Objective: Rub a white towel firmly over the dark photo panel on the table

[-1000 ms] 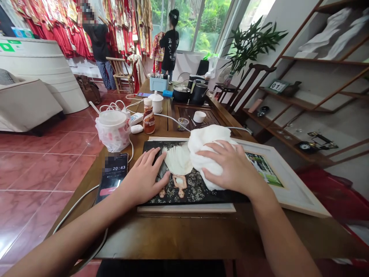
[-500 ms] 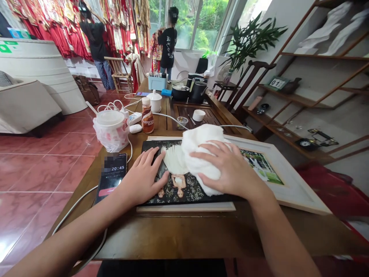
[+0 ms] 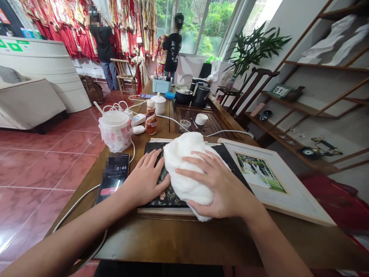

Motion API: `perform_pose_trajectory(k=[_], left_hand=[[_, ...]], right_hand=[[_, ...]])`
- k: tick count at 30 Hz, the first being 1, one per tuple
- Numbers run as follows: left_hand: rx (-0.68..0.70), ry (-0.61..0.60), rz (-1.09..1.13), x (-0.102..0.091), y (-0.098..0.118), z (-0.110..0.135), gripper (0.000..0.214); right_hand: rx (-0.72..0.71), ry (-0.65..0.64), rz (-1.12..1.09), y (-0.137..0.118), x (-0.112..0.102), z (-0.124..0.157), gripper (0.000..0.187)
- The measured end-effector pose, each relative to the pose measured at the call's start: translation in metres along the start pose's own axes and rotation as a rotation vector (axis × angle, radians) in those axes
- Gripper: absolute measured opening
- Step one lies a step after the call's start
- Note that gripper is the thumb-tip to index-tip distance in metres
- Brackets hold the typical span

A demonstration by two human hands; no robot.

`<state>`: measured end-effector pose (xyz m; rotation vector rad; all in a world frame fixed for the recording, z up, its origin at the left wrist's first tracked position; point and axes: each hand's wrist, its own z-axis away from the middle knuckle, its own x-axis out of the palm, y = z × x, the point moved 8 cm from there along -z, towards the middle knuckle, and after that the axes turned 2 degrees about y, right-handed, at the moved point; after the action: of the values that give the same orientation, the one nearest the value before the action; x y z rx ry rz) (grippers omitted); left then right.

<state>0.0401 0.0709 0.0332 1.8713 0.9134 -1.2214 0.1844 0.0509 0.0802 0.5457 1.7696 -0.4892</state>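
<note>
Bunched white cloth [image 3: 187, 173], long axis pointing away from the body, right under the spread right hand [image 3: 219, 184], pressed down, not clamped! Beneath it, a dark picture panel [image 3: 173, 197] on the tabletop [image 3: 178, 238], its image mostly hidden. Left hand [image 3: 144, 179] open, flat on the panel, just beside the cloth. Framed photo [image 3: 256, 173] right of the right hand; phone [image 3: 113, 179] left of the left hand, screen partly blurred.
</note>
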Motion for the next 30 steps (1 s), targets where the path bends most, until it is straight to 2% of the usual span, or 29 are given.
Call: perform_pose_trajectory(k=[6, 8, 10, 14, 16, 18, 24, 27, 30], left_hand=[[-0.025, -0.012, 0.007, -0.001, -0.002, -0.001, 0.058], [-0.026, -0.010, 0.012, -0.001, -0.002, -0.001, 0.058], [-0.026, -0.003, 0.014, -0.002, -0.002, 0.000, 0.058], [-0.026, -0.002, 0.007, -0.001, -0.002, 0.001, 0.058], [-0.023, -0.005, 0.003, -0.001, -0.002, 0.001, 0.057], [-0.020, -0.008, 0.002, -0.001, -0.001, 0.001, 0.057], [-0.024, -0.008, 0.007, -0.002, -0.002, 0.001, 0.059], [-0.026, -0.005, 0.014, -0.002, -0.002, 0.001, 0.059], [-0.022, 0.017, 0.034, -0.003, -0.002, 0.001, 0.057]], right_hand=[[0.174, 0.081, 0.130, 0.044, -0.009, 0.011, 0.058], [0.194, 0.092, 0.149, 0.048, -0.010, 0.012, 0.056], [0.179, 0.082, 0.149, 0.041, -0.009, 0.009, 0.053], [0.051, 0.032, 0.069, 0.008, -0.002, 0.001, 0.048], [0.013, 0.026, 0.032, -0.001, 0.000, -0.001, 0.046], [0.032, 0.041, 0.034, 0.004, -0.002, 0.000, 0.044], [0.217, 0.106, 0.164, 0.045, -0.010, 0.011, 0.039], [0.188, 0.086, 0.160, 0.037, -0.007, 0.009, 0.038], [0.072, 0.050, 0.088, 0.010, -0.002, 0.002, 0.039]])
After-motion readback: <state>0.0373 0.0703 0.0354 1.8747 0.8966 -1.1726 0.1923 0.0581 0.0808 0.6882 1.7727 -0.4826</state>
